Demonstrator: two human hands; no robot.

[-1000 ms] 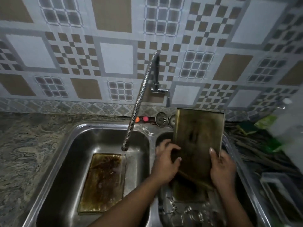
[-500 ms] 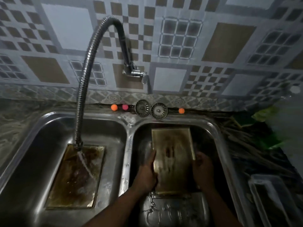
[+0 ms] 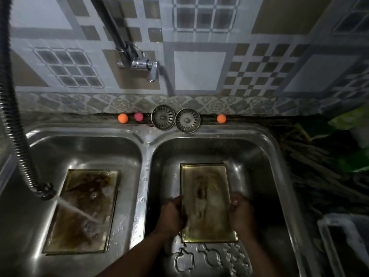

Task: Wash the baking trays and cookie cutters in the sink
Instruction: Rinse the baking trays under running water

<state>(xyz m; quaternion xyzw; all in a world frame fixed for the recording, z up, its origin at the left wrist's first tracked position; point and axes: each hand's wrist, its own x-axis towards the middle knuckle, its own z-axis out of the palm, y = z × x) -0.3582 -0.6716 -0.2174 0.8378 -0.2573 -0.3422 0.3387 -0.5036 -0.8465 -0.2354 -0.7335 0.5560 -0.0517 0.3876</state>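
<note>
A stained golden baking tray (image 3: 205, 198) lies flat in the right basin of a double steel sink (image 3: 146, 144). My left hand (image 3: 172, 213) grips its left edge and my right hand (image 3: 240, 213) grips its right edge. Metal cookie cutters (image 3: 211, 258) lie on the basin floor just in front of that tray. A second, dirtier tray (image 3: 83, 208) lies in the left basin, and water from the flexible tap hose (image 3: 18, 140) streams onto it.
Two sink strainers (image 3: 175, 119) and small orange and pink balls (image 3: 122, 118) sit on the back ledge. The tap handle (image 3: 148, 66) is on the tiled wall. Green leaves and stalks (image 3: 323, 156) cover the right counter, with a clear container (image 3: 347, 246) at the front right.
The tray, held upright above the right basin a second ago, has come down flat into it, still between both hands. The view has tilted down and closer.
</note>
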